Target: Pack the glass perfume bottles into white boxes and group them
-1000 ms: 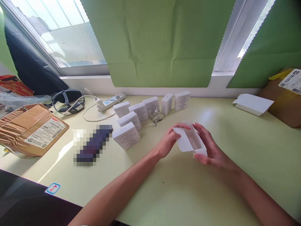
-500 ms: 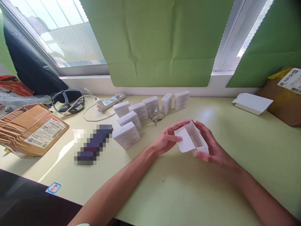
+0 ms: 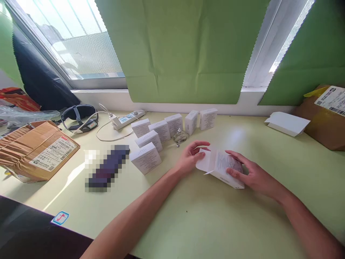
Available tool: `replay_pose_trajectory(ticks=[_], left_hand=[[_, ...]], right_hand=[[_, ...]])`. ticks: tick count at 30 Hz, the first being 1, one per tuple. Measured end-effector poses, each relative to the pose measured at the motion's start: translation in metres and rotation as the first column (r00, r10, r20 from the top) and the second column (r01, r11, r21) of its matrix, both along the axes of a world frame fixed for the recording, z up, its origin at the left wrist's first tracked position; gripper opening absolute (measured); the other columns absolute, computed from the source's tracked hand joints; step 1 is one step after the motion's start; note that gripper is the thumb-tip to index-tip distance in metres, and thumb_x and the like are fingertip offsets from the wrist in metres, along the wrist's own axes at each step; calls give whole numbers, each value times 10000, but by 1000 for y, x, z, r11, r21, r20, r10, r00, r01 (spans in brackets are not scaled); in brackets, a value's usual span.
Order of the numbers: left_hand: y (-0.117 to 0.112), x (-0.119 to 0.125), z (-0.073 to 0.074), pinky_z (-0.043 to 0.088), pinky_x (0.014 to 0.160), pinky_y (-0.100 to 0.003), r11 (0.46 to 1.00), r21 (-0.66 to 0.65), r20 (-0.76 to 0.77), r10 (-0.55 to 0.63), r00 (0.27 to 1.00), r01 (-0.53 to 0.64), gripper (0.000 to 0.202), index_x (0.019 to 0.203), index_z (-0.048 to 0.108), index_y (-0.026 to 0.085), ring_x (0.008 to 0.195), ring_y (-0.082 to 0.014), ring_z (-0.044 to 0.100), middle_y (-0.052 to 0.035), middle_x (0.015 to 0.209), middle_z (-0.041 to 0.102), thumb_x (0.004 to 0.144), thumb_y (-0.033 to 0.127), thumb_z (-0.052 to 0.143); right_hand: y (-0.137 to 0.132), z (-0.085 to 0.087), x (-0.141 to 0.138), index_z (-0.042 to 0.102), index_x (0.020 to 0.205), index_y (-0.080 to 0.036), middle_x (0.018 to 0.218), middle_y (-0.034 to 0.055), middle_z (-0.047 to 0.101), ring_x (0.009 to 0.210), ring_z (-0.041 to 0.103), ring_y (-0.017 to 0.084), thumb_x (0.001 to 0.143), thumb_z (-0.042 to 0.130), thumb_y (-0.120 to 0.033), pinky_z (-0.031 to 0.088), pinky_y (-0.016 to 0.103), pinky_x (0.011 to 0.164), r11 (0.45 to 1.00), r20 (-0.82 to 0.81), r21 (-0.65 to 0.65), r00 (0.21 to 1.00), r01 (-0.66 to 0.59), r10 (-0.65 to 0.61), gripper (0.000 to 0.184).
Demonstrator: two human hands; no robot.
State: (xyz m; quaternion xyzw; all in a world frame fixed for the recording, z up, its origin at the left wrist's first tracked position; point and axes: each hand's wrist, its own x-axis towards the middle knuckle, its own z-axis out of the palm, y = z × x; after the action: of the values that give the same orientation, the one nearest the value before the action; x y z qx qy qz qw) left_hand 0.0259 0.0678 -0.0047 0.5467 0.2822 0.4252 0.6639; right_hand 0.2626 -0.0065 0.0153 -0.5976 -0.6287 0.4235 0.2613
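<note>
A small white carton point(image 3: 225, 169) lies on the pale green table point(image 3: 205, 219), printed side up, with one end flap open toward the left. My right hand point(image 3: 249, 174) rests on top of it, fingers pressed down on the printed face. My left hand point(image 3: 192, 158) pinches the open flap at the carton's left end. Just beyond my left hand sits a small clear glass piece point(image 3: 180, 136). Several closed white boxes point(image 3: 161, 131) of the same kind stand in a curved row behind it.
A flat unfolded white carton point(image 3: 286, 123) lies at the far right beside a brown cardboard box point(image 3: 323, 118). At left are a taped brown parcel point(image 3: 35, 149), a black headband device point(image 3: 79, 115), a power strip point(image 3: 126, 118) with cable, and a blurred dark object point(image 3: 107, 167).
The carton was held open-side up between both hands; now it is turned printed side up and laid on the table, right hand flat on top, left hand at the flap.
</note>
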Motion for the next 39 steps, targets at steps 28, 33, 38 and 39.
replay_pose_trajectory(ticks=[28,33,38,39], left_hand=[[32,-25,-17,438,1023,-405,571,444,-258,819,512,-690,380,1218,605,188,1154,-247,579,-103,1221,640,840,193,641],[19,-10,-10,437,1018,-385,731,379,-284,675,681,-568,406,1199,642,190,1123,-230,606,-79,1157,687,797,193,702],[-6,7,-4,446,1015,-333,903,362,-289,346,892,-233,336,1134,679,224,1115,-198,624,-43,1152,704,807,286,725],[-10,9,-2,452,1006,-321,919,358,-292,277,915,-164,342,1134,680,230,1103,-193,631,-39,1141,708,803,301,732]], right_hand=[[8,-17,-15,592,1036,-283,1038,14,582,881,589,175,924,577,-385,507,334,815,771,-152,560,952,303,-265,152],[2,-22,-29,542,1217,-316,1176,40,552,862,590,168,922,576,-414,525,334,793,874,-143,452,981,180,-128,312],[2,-32,-35,336,1461,-312,954,19,629,745,613,182,908,557,-512,526,327,665,969,-130,215,987,124,-98,628],[3,-33,-35,368,1444,-293,871,2,633,715,609,182,908,550,-526,516,326,663,977,-126,183,988,112,-90,613]])
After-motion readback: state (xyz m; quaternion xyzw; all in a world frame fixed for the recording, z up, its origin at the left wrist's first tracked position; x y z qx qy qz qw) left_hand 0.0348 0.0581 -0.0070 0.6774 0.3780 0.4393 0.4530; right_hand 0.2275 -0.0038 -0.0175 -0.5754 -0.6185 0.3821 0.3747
